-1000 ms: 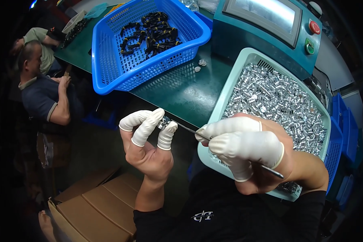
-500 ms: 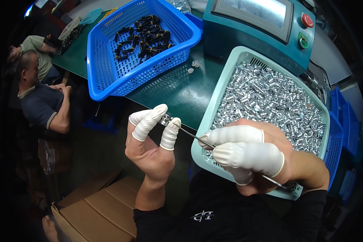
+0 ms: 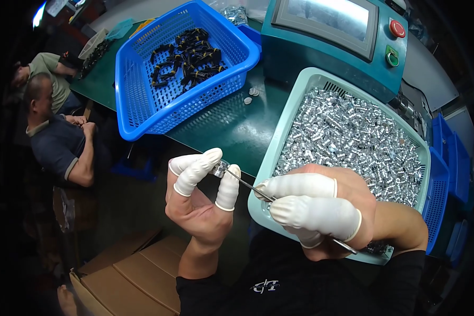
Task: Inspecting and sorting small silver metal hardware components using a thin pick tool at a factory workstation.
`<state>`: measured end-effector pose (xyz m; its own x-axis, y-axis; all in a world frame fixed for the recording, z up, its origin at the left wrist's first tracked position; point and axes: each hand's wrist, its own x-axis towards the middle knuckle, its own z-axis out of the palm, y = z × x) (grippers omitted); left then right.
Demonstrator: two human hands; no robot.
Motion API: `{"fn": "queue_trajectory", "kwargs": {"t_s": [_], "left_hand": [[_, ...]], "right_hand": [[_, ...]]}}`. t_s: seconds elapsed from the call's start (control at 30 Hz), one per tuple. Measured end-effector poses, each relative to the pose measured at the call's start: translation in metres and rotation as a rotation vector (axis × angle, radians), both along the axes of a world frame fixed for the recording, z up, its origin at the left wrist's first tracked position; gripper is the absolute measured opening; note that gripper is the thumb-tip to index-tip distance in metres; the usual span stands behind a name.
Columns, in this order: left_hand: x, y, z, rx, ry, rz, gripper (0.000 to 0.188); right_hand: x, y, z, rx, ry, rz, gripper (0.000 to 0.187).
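Observation:
Between thumb and fingertips, my left hand (image 3: 203,203) pinches a small shiny metal fitting (image 3: 220,168). White finger cots cover the gripping fingers of both hands. My right hand (image 3: 321,210) is closed round a thin metal rod (image 3: 250,186) with a slim shaft. The rod's tip reaches the fitting; whether it sits inside the fitting I cannot tell. Its other end sticks out below my right palm. Under and beyond my right hand stands a pale green basket (image 3: 279,142) full of similar small metal fittings (image 3: 347,137).
A blue perforated basket (image 3: 142,124) with black bundled pieces (image 3: 195,55) stands on the green table (image 3: 216,126). Behind the pale basket is a teal machine (image 3: 321,58) with a screen. A seated person (image 3: 63,131) is at the left. Cardboard (image 3: 131,274) lies at lower left.
My left hand has sunk slightly with the fitting. My right hand has shifted a little left, bringing the rod closer to my left fingers. The whole view has tilted slightly.

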<state>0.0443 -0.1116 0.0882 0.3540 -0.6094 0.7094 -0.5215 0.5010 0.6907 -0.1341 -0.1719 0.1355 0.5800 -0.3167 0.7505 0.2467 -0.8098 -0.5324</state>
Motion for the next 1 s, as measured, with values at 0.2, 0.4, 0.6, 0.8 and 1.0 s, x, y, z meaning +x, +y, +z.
{"fn": "queue_trajectory", "kwargs": {"t_s": [0.2, 0.4, 0.6, 0.8, 1.0], "left_hand": [[0.000, -0.001, 0.000, -0.019, -0.097, 0.007, 0.036], [-0.003, 0.001, 0.004, -0.005, -0.068, 0.031, 0.035], [0.000, -0.003, -0.003, -0.028, -0.129, 0.050, 0.034], [0.008, -0.022, -0.017, 0.016, -0.072, 0.147, 0.030], [0.016, -0.004, -0.016, 0.060, 0.362, -0.132, 0.030]], "right_hand": [[0.008, 0.002, -0.007, -0.188, -0.043, -0.091, 0.044], [0.009, 0.001, -0.004, -0.230, -0.089, -0.092, 0.028], [0.008, -0.003, -0.001, -0.175, 0.019, -0.090, 0.033], [-0.013, -0.003, 0.019, -0.144, 0.028, -0.023, 0.031], [-0.091, -0.018, 0.024, -0.118, 0.177, -0.337, 0.019]]}}
